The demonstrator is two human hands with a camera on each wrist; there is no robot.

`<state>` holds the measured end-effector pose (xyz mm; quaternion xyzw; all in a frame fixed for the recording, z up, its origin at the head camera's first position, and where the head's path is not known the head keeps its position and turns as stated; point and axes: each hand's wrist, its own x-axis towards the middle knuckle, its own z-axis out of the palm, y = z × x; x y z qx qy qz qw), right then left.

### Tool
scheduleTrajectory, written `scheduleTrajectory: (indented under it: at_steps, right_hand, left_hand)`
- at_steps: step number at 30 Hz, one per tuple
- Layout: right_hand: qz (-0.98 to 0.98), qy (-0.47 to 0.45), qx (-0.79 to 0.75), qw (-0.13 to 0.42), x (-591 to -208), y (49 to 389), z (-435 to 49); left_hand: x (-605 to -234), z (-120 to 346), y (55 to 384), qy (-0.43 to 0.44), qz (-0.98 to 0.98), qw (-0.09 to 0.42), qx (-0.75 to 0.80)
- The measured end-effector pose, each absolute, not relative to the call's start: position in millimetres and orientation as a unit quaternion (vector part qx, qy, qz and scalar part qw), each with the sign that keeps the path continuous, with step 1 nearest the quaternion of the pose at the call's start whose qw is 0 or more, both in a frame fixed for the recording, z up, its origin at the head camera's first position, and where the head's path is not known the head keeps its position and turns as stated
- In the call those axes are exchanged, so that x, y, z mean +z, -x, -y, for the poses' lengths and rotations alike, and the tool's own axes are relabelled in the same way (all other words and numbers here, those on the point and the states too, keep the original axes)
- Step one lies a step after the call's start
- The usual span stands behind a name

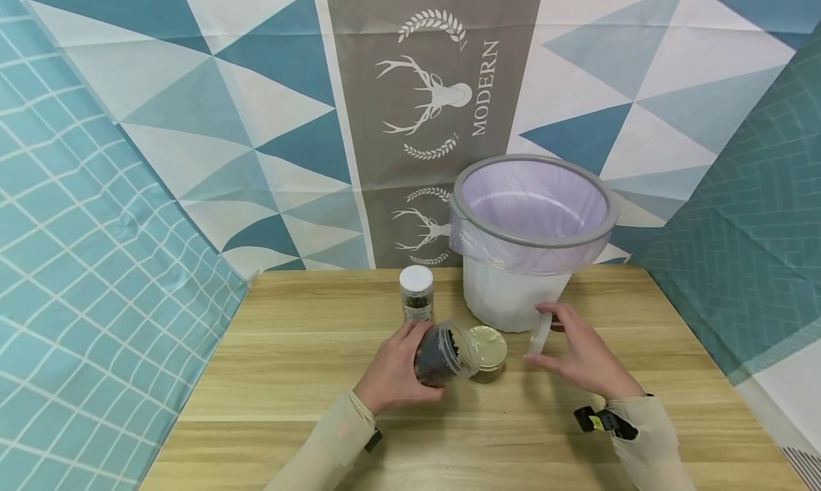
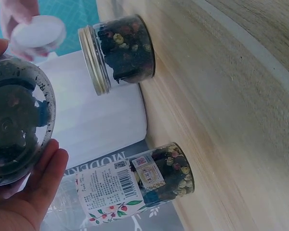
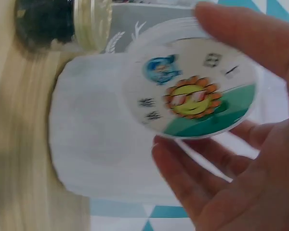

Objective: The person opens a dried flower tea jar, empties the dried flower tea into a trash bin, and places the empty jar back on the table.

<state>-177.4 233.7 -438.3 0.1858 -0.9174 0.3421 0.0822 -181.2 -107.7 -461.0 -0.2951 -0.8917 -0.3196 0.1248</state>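
Note:
My left hand (image 1: 399,366) grips a clear plastic jar (image 1: 442,355) with dark contents, tilted so its open mouth faces right. In the left wrist view the jar's round base (image 2: 14,125) faces the camera. Between thumb and fingers my right hand (image 1: 580,352) pinches a round lid (image 1: 541,333), held on edge. A sun cartoon in sunglasses is printed on that lid (image 3: 192,91) in the right wrist view. Just right of the tilted jar stands a jar with a gold lid (image 1: 489,345), holding dark dried pieces and small pale buds.
Behind the left hand stands a taller labelled jar (image 1: 417,291) with a white cap. A white bin (image 1: 507,291) with a grey rim and lilac liner stands at the back right, close to the lid. Patterned cloth (image 1: 276,120) hangs along the wooden table's (image 1: 288,334) back edge.

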Motion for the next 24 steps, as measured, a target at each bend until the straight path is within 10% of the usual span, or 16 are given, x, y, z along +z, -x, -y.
scheduleTrajectory:
  at_steps: [24]
  right_hand:
    - [0.942,-0.137,0.306,-0.008,-490,195,-247]
  left_hand:
    - [-460,108,182,0.284,0.894,0.114,-0.327]
